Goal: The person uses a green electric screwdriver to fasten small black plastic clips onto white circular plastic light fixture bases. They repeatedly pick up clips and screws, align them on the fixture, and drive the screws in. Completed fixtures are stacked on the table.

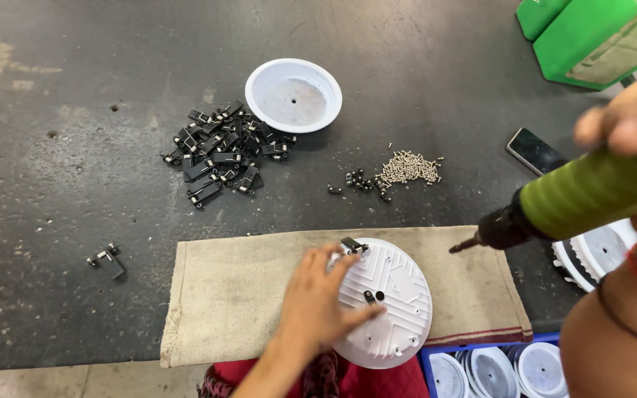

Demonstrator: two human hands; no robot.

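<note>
My left hand (318, 298) rests flat on a round white lamp housing (396, 302) that lies face down on a beige cloth (237, 287). Its fingertips press near a small black clip (370, 296) at the housing's middle. A second black clip (352, 245) sits at the housing's top rim. My right hand (628, 110) grips a green electric screwdriver (584, 195) held in the air to the right. The black bit (466, 245) points left and down toward the housing, apart from it.
On the dark floor lie a pile of black clips (219, 151), a white housing (293, 94), a heap of screws (407, 168), a phone (534, 151) and a stray clip (105, 259). A blue crate (481, 346) holds white housings. Green boxes (591, 37) stand at the back right.
</note>
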